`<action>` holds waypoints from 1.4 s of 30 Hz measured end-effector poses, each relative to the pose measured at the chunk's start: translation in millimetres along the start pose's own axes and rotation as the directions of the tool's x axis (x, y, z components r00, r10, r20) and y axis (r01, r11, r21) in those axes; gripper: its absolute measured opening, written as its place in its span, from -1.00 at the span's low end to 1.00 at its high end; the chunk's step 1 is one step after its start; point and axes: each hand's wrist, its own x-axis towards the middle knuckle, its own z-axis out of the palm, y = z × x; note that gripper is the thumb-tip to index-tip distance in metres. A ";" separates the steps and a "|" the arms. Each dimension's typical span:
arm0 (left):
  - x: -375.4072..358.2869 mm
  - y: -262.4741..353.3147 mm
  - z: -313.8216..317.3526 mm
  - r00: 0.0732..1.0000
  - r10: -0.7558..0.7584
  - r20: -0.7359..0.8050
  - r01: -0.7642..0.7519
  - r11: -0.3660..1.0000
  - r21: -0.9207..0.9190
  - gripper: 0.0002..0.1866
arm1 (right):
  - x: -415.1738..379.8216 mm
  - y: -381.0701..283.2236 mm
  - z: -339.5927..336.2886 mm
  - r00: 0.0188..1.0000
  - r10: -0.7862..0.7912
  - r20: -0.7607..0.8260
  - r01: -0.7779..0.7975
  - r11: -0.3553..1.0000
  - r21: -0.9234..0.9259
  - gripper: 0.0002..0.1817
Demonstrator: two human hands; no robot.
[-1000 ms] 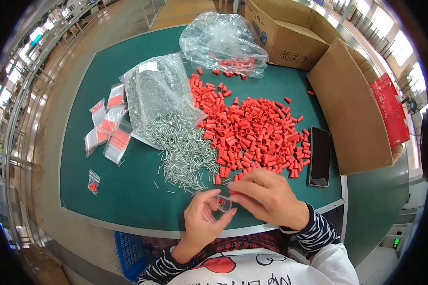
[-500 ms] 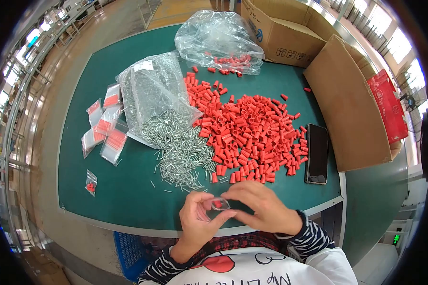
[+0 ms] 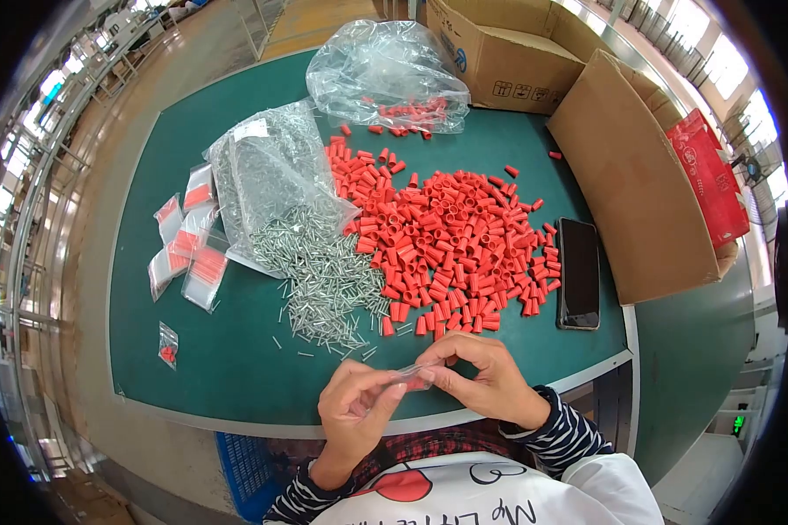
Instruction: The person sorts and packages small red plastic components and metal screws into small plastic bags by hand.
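A small clear plastic bag [image 3: 414,378] with something red inside is stretched between my two hands near the front edge of the table. My left hand [image 3: 355,404] pinches its left end, and my right hand [image 3: 481,378] grips the upper right end between thumb and forefinger. Just beyond my fingers lie a heap of silver screws [image 3: 328,293] and a wide pile of red wire connectors [image 3: 455,236], cone-shaped and hollow. Fingers partly cover the bag's contents.
A large clear bag [image 3: 271,166] lies behind the screws, another bag [image 3: 385,74] farther back. Several flat packets [image 3: 206,271] and a small filled bag [image 3: 168,346] are at left. A phone [image 3: 579,276] and cardboard boxes [image 3: 635,192] stand right; a blue basket [image 3: 247,472] sits below.
The small bag's mouth was rounded open; now it is pressed flatter. My right hand has come in and pinches its edge. The whole view has shifted slightly.
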 end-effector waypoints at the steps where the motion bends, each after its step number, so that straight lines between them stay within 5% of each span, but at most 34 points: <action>1: 0.3 1.1 0.3 1.000 -0.006 -0.006 0.006 1.000 -0.010 -0.84 | -0.6 0.3 0.1 1.000 0.016 -0.010 -0.015 1.000 0.016 -0.90; 10: 3.7 -0.2 -4.3 0.998 0.067 -0.001 -0.067 0.997 0.046 -0.89 | -1.2 -2.1 -2.5 1.000 0.027 0.008 -0.027 1.000 0.016 -0.90; 19: 3.7 9.2 -1.0 0.998 -0.065 -0.002 0.065 0.998 0.020 -0.90 | 2.4 -3.7 -4.2 0.990 -0.137 0.038 0.142 0.971 -0.192 -0.96; 22: 2.1 4.3 -6.4 0.993 0.035 0.115 -0.042 0.998 0.056 -0.88 | 2.3 -7.2 -3.6 0.978 -0.192 0.086 0.207 0.951 -0.228 -0.96; 42: -11.4 29.8 -48.6 0.999 0.049 0.022 -0.051 0.995 0.086 -0.80 | 14.8 -21.3 35.4 0.953 -0.262 0.155 0.285 0.945 -0.159 -0.89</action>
